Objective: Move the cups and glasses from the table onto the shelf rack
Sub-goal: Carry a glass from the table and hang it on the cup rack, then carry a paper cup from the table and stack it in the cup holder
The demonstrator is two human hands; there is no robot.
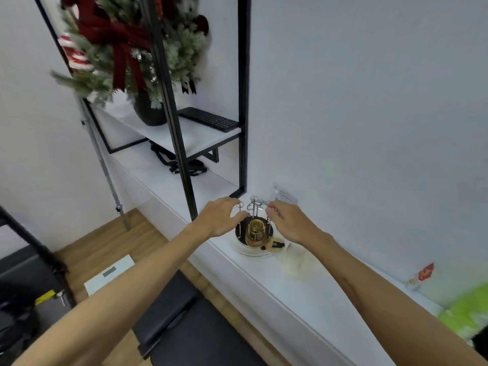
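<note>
A wire cup rack (pixel 254 207) with thin metal pegs stands on a round white base (pixel 247 250) on the long white ledge (pixel 295 294) against the wall. An amber glass cup (pixel 255 231) hangs upside down on its front side. My left hand (pixel 220 217) hovers at the rack's left, fingers spread and curved beside a peg, holding nothing. My right hand (pixel 289 223) is at the rack's right, with its fingertips at a wire arm; I cannot make out whether they grip it. A small tan and black object (pixel 276 245) lies on the base's right edge.
A black-framed shelf unit (pixel 243 101) rises to the left, holding a decorated tree in a dark pot (pixel 149 109), a black keyboard (pixel 208 118) and black straps (pixel 171 161). A small bottle (pixel 420 277) and a green item (pixel 464 313) lie far right. Below are a black bench (pixel 169 310) and a white scale (pixel 109 273).
</note>
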